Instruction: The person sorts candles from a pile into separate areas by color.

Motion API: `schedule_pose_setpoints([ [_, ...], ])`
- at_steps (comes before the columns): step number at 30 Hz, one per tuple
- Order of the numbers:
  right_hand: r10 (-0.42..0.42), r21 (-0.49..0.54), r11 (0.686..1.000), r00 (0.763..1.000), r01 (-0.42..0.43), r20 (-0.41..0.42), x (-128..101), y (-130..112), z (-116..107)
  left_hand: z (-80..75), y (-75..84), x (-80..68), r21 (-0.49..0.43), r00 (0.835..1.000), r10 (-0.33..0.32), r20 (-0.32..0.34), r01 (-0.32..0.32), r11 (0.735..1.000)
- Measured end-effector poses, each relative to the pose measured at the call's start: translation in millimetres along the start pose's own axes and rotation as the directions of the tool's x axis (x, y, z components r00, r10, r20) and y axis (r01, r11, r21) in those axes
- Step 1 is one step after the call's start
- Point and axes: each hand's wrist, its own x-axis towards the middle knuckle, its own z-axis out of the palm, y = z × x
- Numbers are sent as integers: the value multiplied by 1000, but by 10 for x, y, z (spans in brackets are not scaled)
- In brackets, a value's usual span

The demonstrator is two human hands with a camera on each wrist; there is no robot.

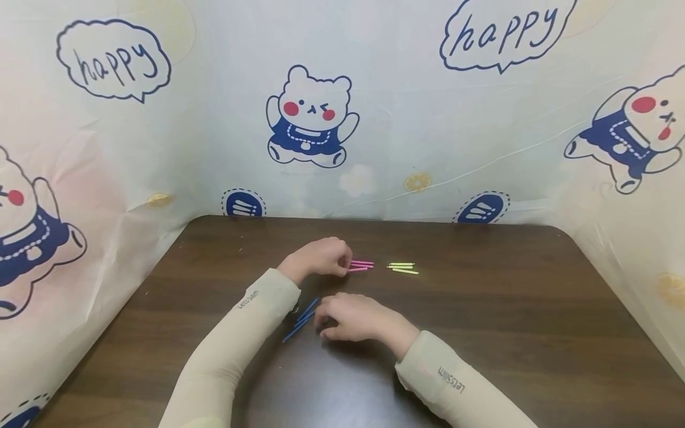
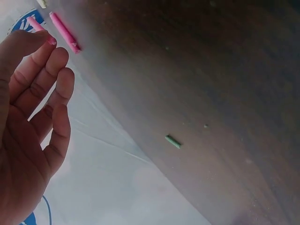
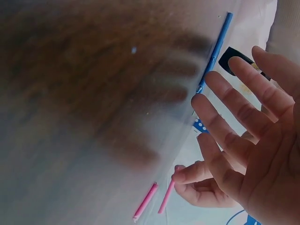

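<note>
Left hand [image 1: 320,257] loosely curled, fingertips [image 2: 50,41] pinching, or perhaps only touching, one end of the pink sticks [image 1: 361,266] at mid-table; hard to tell from the blurred wrist view. Right hand [image 1: 350,317] flat and spread, fingers [image 3: 224,92] straight and apart, gripping nothing, tips just beside the blue sticks [image 1: 302,318] near the left sleeve [image 1: 235,339]. Yellow-green sticks [image 1: 402,267] near the pink ones on the brown table [image 1: 508,309], cartoon-bear sheeting [image 1: 316,119] behind.

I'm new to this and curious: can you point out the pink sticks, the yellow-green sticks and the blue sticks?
pink sticks [image 1: 361,266], head view, middle of the bundle.
yellow-green sticks [image 1: 402,267], head view, middle of the group.
blue sticks [image 1: 304,315], head view, mid-length of one stick.
</note>
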Motion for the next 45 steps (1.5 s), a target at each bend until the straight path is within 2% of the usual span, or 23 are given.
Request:
schedule_pose_setpoints([
  [5, 5, -4, 1000, 1000, -5, 14, -2, -4, 11, 18, -6, 35, 8, 1000, -22, 8, 22, 1000],
  [14, 12, -16, 1000, 1000, -12, 8, -14, -1, 1, 54, -5, 122, 19, 1000, 15, 4, -15, 1000],
  [25, 10, -18, 1000, 1000, -10, 7, -16, 16, -6, 79, -34, 218, 49, 1000, 19, -6, -19, 999],
  [33, 16, -5, 1000, 1000, -16, 7, -34, -6, -12, 79, -22, 235, 93, 999, -41, -18, 43, 995],
  [39, 12, 4, 1000, 1000, -12, 6, -13, 8, 10, 34, -39, 140, 96, 997, -69, -37, 72, 993],
  [45, 9, 1, 1000, 1000, -9, -5, 7, 27, 10, -28, -93, -66, 58, 993, -103, -49, 106, 993],
])
